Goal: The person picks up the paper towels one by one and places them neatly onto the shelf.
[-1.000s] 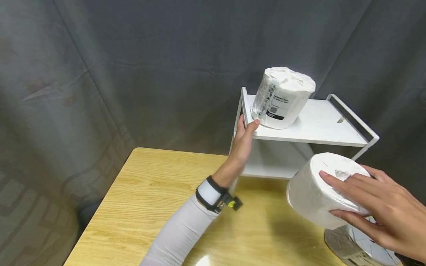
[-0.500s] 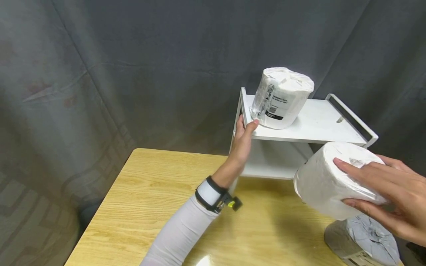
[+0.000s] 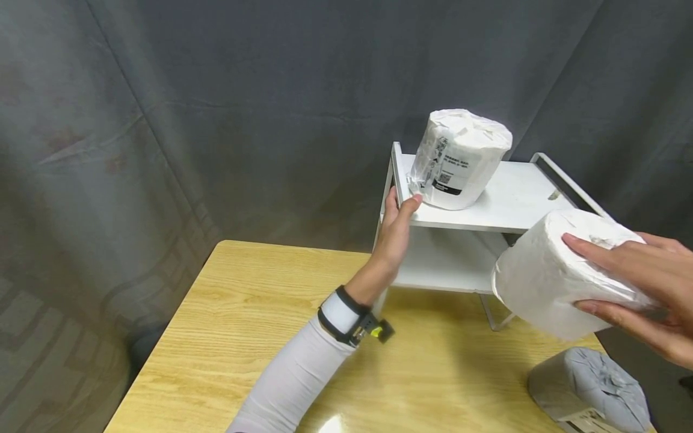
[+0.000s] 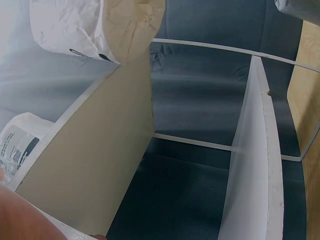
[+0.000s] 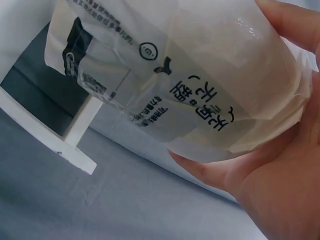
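A white two-tier shelf rack (image 3: 520,204) stands at the table's far right. My left hand (image 3: 403,201) grips its top-left front corner, thumb on the upper board. A wrapped paper roll (image 3: 460,159) with a black label stands upright on the upper board's left part, and its label edge (image 4: 20,145) shows in the left wrist view. My right hand (image 3: 576,273) holds a second wrapped roll (image 3: 547,282) tilted in the air, in front of the rack's right side at about upper-board height. In the right wrist view that roll (image 5: 175,85) fills the frame, resting in my palm.
A third wrapped roll (image 3: 590,391) lies on the wooden table (image 3: 260,313) at the near right corner. A dark curtain (image 3: 216,120) hangs close behind the table and rack. The rack's lower shelf (image 3: 444,264) holds nothing that I can see.
My right hand has lifted its roll up and to the right, nearer the rack, uncovering the roll lying on the table. The left hand has stayed on the rack's corner.
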`<control>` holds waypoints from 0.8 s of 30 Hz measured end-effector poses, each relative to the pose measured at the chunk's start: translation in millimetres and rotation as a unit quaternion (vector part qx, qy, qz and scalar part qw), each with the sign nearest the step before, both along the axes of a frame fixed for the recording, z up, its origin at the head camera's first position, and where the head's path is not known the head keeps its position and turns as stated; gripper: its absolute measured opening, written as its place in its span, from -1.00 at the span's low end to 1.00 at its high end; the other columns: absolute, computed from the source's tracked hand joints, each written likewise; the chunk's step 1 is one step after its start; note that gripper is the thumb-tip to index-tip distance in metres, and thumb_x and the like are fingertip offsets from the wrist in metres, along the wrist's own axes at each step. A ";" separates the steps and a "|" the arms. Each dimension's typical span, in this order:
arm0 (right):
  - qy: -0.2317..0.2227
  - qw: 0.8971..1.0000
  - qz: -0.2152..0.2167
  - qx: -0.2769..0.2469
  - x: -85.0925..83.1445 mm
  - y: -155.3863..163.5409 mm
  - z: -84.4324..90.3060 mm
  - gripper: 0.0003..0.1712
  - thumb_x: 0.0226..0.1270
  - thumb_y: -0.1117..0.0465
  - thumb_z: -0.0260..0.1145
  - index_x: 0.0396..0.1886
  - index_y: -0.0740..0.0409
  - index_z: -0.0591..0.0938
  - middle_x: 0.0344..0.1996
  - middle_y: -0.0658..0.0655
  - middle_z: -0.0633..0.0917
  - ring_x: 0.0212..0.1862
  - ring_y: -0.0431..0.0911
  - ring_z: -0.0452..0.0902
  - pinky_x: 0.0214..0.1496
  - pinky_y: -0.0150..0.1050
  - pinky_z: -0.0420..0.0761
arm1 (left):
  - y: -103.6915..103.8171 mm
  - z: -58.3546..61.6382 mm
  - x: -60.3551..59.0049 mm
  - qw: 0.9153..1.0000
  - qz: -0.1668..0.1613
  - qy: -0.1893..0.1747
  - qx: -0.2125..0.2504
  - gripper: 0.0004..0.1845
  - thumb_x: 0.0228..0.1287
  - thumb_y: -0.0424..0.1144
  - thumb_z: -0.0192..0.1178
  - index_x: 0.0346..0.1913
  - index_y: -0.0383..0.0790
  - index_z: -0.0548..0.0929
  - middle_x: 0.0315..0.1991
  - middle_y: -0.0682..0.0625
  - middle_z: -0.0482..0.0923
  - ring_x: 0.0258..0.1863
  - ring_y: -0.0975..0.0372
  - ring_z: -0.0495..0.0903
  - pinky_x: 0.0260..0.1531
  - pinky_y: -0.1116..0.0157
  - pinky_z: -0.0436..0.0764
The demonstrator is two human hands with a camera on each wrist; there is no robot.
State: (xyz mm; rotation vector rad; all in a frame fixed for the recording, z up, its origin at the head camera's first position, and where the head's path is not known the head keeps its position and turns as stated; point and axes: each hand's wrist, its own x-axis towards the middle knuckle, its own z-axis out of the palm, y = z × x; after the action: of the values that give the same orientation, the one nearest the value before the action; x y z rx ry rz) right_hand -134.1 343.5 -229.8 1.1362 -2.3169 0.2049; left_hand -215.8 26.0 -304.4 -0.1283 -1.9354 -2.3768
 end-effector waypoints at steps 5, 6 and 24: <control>0.004 1.000 0.002 -0.007 -8.9 4.2 6.6 0.07 0.34 -0.58 0.09 0.37 0.24 0.64 -0.45 -0.07 0.74 -0.46 -0.42 0.43 -0.41 -0.44 0.29 | -0.1 -0.9 -1.5 1.000 0.000 0.004 -0.002 -0.06 0.47 0.22 0.03 0.75 0.02 -0.08 0.72 0.00 0.00 0.68 0.11 0.02 0.64 -0.05 0.00; 0.005 1.000 0.002 -0.014 -10.7 4.7 7.9 0.08 0.32 -0.59 0.11 0.36 0.24 0.65 -0.45 -0.07 0.74 -0.47 -0.44 0.42 -0.43 -0.44 0.29 | 0.0 -1.0 -1.8 1.000 0.000 0.005 -0.002 -0.07 0.47 0.22 0.03 0.75 0.02 -0.07 0.72 0.00 0.02 0.68 0.11 0.03 0.64 -0.05 0.01; -0.027 0.995 -0.040 -0.084 -22.8 12.1 24.1 -0.02 0.05 -0.22 0.66 0.41 0.18 0.62 -0.08 -0.63 0.49 -0.27 -0.62 0.37 -0.48 -0.61 0.40 | 0.5 -1.8 -4.0 1.000 -0.001 0.012 0.006 -0.09 0.47 0.18 0.03 0.74 0.02 -0.04 0.70 -0.03 0.08 0.66 0.10 0.08 0.63 -0.05 0.04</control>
State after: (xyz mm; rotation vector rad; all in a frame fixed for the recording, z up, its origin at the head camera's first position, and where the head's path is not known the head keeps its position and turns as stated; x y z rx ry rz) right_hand -156.8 355.6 -205.7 0.9645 -2.3372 0.3972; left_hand -219.7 26.5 -306.1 -0.1571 -1.9116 -2.3770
